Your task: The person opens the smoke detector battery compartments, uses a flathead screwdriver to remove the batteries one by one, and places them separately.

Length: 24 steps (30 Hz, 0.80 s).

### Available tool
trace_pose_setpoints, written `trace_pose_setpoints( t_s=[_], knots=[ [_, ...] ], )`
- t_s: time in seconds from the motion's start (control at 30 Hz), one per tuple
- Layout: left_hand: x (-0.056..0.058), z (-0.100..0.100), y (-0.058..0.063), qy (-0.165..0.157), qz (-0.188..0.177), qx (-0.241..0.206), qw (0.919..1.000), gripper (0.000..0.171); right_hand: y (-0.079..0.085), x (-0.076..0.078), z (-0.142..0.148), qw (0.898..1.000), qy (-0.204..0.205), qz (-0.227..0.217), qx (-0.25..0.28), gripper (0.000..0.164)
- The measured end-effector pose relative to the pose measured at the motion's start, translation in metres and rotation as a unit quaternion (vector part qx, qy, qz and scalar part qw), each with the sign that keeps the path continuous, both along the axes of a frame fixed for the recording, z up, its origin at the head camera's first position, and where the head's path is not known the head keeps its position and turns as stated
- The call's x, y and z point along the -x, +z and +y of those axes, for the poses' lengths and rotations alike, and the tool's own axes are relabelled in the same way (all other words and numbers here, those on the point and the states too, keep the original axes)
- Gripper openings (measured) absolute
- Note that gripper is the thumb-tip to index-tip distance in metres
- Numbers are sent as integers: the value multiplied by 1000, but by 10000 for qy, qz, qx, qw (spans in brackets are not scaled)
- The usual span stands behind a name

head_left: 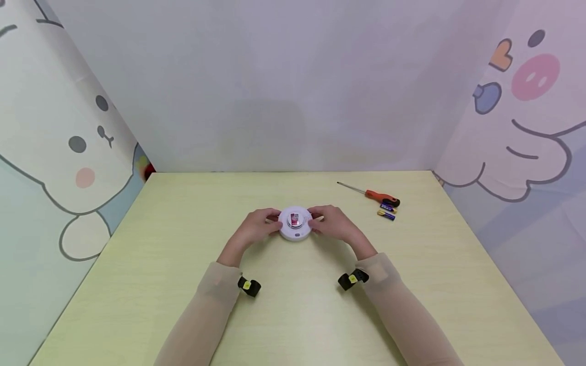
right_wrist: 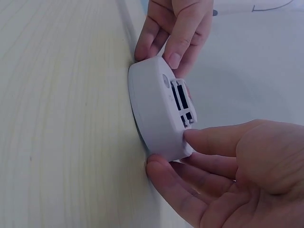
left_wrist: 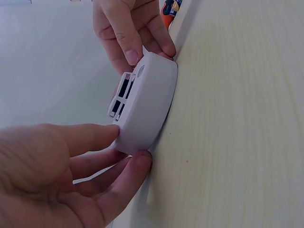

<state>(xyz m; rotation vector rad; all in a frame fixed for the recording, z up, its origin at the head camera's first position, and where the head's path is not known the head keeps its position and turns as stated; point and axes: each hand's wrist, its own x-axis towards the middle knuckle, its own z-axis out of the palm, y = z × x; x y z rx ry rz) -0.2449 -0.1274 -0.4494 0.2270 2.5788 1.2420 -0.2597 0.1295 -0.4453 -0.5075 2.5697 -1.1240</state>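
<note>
A round white smoke detector (head_left: 295, 235) is held between both hands, low over the table, with its slotted raised centre facing up and a red-and-white label on top. My left hand (head_left: 257, 226) grips its left edge, thumb on the upper face and fingers curled at the side and underneath. On the opposite edge my right hand (head_left: 335, 223) pinches it the same way. The wrist views show the detector's side wall (left_wrist: 151, 97) close to the wood surface, with fingertips (right_wrist: 159, 166) at its lower rim.
Right of the hands, a screwdriver (head_left: 377, 195) with an orange-and-black handle lies on the pale wooden table (head_left: 293, 315). Two small batteries (head_left: 386, 215) lie beside its handle. A plain wall (head_left: 293, 101) rises behind the table, with cartoon-printed sheets on both sides.
</note>
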Motion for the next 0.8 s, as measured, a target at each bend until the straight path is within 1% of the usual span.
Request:
trace_pose_setpoints(
  t_s=[0.2,0.5,0.8],
  knots=[
    [-1,1,1,-48,-79,42,9999,42,-1,-1,2,9998,42,102,-140,48],
    [1,1,0,-16,-171,79,9998,43,-3,0,2,9996,90,152,-203,49],
    [-2,0,1,0,-299,56,9995,44,-3,0,2,9996,163,56,-208,51]
  ],
)
